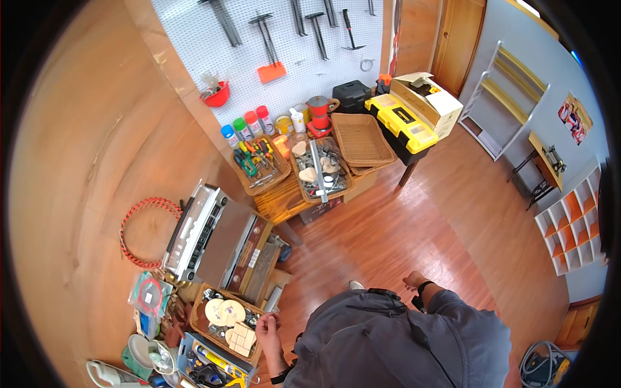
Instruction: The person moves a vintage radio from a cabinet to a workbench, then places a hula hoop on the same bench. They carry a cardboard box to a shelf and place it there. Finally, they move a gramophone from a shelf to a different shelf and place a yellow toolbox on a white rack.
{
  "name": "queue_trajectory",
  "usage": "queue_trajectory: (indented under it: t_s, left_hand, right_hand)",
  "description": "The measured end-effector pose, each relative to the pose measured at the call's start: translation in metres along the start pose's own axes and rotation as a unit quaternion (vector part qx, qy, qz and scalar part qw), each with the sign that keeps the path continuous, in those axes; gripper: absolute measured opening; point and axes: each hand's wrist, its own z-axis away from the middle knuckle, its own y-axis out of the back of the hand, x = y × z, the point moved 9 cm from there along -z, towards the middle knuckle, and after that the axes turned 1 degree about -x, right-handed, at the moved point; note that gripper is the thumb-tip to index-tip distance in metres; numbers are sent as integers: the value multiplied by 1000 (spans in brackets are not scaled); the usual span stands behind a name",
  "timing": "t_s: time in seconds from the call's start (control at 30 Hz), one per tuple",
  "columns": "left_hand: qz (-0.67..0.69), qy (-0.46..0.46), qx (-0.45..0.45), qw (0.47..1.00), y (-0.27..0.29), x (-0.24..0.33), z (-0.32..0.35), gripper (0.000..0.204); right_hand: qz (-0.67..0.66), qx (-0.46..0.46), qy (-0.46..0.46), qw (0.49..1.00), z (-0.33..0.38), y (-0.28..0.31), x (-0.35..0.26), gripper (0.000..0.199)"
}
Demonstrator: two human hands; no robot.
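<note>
My left hand [267,328] is beside the right rim of a wicker basket [202,326] at the lower left. Its fingers are loosely bent with nothing visible in them; whether it touches the rim I cannot tell. In that basket lie round and heart-shaped wooden pieces [226,312], a wooden block with a grid of lines [240,339] and small dark metal parts. My right hand [412,280] hangs out over the floor, away from any object. It is open and holds nothing, with a dark band at the wrist.
A wooden bench [279,205] ahead carries a tool basket [262,167], a basket of metal parts [323,169], stacked wicker trays [363,139] and spray cans. A yellow toolbox [402,123] stands farther right. A blue crate [187,354] sits at lower left; wooden floor [388,223] lies ahead.
</note>
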Motion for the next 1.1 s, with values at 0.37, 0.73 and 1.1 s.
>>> queue_trajectory:
  t_s: [0.37,0.73,1.1]
  left_hand:
    - [-61,67,-53,994,-127,-16,-20,17]
    - [-112,77,-208,969,-298,-20,-39,16]
    - [-179,48,-403,896,-502,-30,-71,14]
  right_hand:
    - [-71,20,130,989,-47,66,-41,36]
    - [-221,103,75,967,-65,138,109,35]
    - [-622,34,-165,765,-32,42,307,13]
